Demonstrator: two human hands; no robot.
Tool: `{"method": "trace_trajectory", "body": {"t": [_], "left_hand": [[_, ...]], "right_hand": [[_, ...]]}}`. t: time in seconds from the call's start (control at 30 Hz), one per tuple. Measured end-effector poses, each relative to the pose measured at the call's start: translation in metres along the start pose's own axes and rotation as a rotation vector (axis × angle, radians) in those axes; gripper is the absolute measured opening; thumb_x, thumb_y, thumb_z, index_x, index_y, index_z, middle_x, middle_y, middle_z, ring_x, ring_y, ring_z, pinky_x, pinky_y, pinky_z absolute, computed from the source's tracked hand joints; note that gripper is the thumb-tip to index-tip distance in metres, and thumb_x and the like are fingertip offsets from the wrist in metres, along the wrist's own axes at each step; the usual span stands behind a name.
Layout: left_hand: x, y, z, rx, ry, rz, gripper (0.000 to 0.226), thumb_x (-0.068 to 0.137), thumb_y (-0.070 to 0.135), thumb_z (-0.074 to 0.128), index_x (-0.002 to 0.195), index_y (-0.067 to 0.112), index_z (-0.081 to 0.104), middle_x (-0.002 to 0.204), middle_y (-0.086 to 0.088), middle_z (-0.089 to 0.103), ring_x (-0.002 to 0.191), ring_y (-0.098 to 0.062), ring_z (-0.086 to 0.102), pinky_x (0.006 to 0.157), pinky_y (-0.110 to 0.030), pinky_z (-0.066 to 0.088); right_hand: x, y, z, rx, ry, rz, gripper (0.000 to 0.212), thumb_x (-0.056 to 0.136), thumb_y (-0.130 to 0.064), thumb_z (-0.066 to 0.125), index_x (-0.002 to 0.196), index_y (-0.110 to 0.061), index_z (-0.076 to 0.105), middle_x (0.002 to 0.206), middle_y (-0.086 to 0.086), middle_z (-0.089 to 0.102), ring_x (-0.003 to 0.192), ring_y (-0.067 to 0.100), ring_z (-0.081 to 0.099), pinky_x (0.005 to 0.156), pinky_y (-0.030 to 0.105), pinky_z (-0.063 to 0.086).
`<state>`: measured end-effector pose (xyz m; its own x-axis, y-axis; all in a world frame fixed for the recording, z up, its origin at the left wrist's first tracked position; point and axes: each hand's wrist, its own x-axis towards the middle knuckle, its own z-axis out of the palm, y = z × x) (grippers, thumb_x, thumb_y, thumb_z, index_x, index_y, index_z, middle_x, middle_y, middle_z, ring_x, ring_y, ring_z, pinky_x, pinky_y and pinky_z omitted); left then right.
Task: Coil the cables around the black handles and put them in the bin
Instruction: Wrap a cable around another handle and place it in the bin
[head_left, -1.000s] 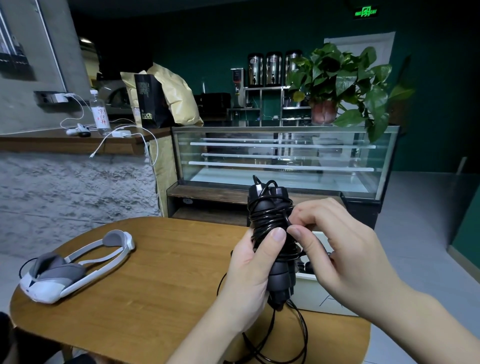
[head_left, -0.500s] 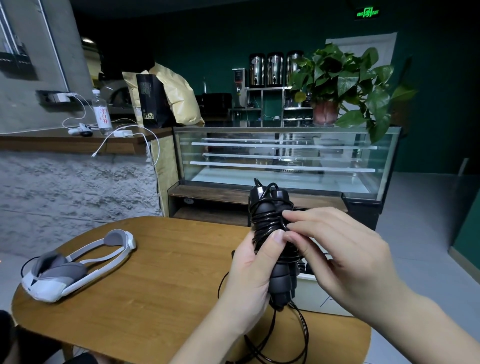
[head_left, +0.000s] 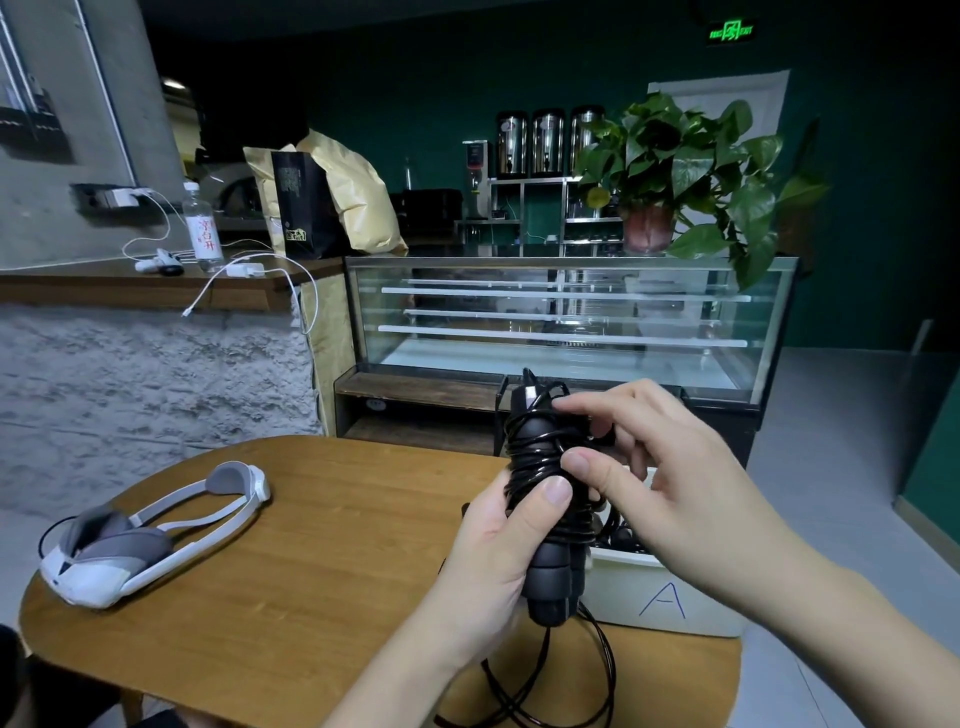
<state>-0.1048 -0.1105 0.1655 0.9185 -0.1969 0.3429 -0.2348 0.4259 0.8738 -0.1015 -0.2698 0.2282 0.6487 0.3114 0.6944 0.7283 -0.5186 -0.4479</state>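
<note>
So the person's left hand (head_left: 498, 540) has the black handles (head_left: 545, 519) held upright, low and right of centre in the frame, thumb pressing down on the wraps. Compared with a second ago, the right hand (head_left: 670, 493) has slid up toward the top of the bundle, fingers loosely curled and guiding the cable (head_left: 535, 457) around. Looks like another turn going on. Still plenty of slack dangling at the bottom, so the white bin (head_left: 670, 603) just behind has to wait.

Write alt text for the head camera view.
A left hand grips black handles wrapped in black cable while the right hand pinches a strand, above a wooden table beside a white bin.
</note>
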Motion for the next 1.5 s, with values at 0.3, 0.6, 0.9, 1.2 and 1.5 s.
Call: {"method": "trace_trajectory", "body": {"t": [0.3, 0.6, 0.9, 1.2, 1.5], "left_hand": [[0.004, 0.005, -0.006, 0.018, -0.065, -0.044, 0.054, 0.077, 0.03, 0.077, 0.121, 0.004, 0.06, 0.097, -0.011, 0.067, 0.08, -0.021, 0.063, 0.066, -0.031, 0.054], [0.008, 0.003, -0.006, -0.101, -0.017, -0.115, 0.042, 0.074, 0.031, 0.077, 0.105, 0.005, 0.068, 0.089, -0.017, 0.062, 0.071, -0.029, 0.059, 0.064, -0.036, 0.052], [0.006, 0.002, -0.004, -0.122, 0.011, -0.161, 0.051, 0.077, 0.041, 0.073, 0.107, 0.0, 0.068, 0.088, -0.024, 0.064, 0.075, -0.028, 0.064, 0.069, -0.04, 0.053], [0.011, 0.008, -0.011, -0.006, -0.128, -0.142, 0.035, 0.074, 0.016, 0.074, 0.107, 0.007, 0.067, 0.091, -0.01, 0.067, 0.078, -0.02, 0.064, 0.068, -0.029, 0.054], [0.011, 0.004, -0.011, 0.048, -0.091, -0.123, 0.056, 0.076, 0.024, 0.079, 0.125, 0.005, 0.059, 0.099, -0.014, 0.065, 0.089, -0.029, 0.062, 0.076, -0.041, 0.053]], "right_hand": [[0.011, -0.002, -0.001, -0.161, -0.047, -0.024, 0.012, 0.089, -0.031, 0.065, 0.093, -0.021, 0.06, 0.082, -0.016, 0.053, 0.084, -0.001, 0.052, 0.071, 0.003, 0.036], [0.006, 0.002, 0.006, -0.244, -0.031, -0.117, 0.013, 0.091, -0.03, 0.06, 0.086, -0.021, 0.053, 0.079, -0.012, 0.049, 0.074, 0.008, 0.049, 0.066, 0.018, 0.04], [0.013, -0.002, -0.003, -0.096, -0.154, 0.046, 0.014, 0.08, -0.035, 0.071, 0.078, -0.026, 0.061, 0.073, -0.009, 0.055, 0.07, 0.011, 0.053, 0.062, 0.015, 0.04], [0.004, -0.003, 0.003, -0.249, -0.154, 0.002, 0.012, 0.094, -0.035, 0.054, 0.094, -0.024, 0.047, 0.098, -0.011, 0.038, 0.085, 0.002, 0.046, 0.074, 0.012, 0.038], [0.002, -0.018, -0.001, -0.502, -0.118, 0.122, 0.019, 0.09, -0.05, 0.051, 0.089, -0.031, 0.049, 0.089, -0.015, 0.056, 0.075, 0.011, 0.053, 0.064, 0.032, 0.04]]}}
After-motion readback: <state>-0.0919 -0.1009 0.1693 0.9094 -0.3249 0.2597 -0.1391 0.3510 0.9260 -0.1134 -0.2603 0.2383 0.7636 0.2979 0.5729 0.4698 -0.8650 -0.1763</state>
